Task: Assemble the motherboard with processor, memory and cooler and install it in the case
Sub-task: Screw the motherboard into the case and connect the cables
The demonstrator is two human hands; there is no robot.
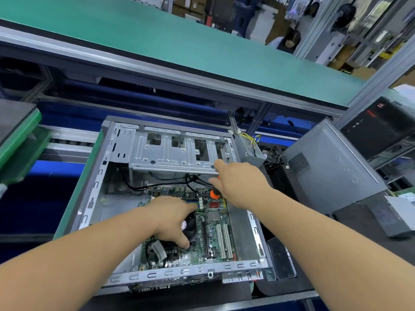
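On the left I see the green tabletop (74,198) edge, and the open case (96,176) lies flat on it, its long way running from me toward the far side. The motherboard (215,241) sits down inside the case, in the near half, already with the cooler (190,223) on it.

My left hand (170,218) is spread over the cooler, fingers fairly straight, one fingertip touching the board by the cooler's near side. It holds nothing; it seems to steady the board.

Next to the right, my right hand (235,178) is curled round an orange-and-black screwdriver (214,194). The tool points down and toward me at the far part of the board, just right of the white plugs. I think I am about to drive a screw there, so the right hand is the nearer one for it.

Room is tight: the metal drive cage (170,153) hangs right above that hand, and black cables (197,180) run beside the tool. The case's right wall (244,232) stands close too.
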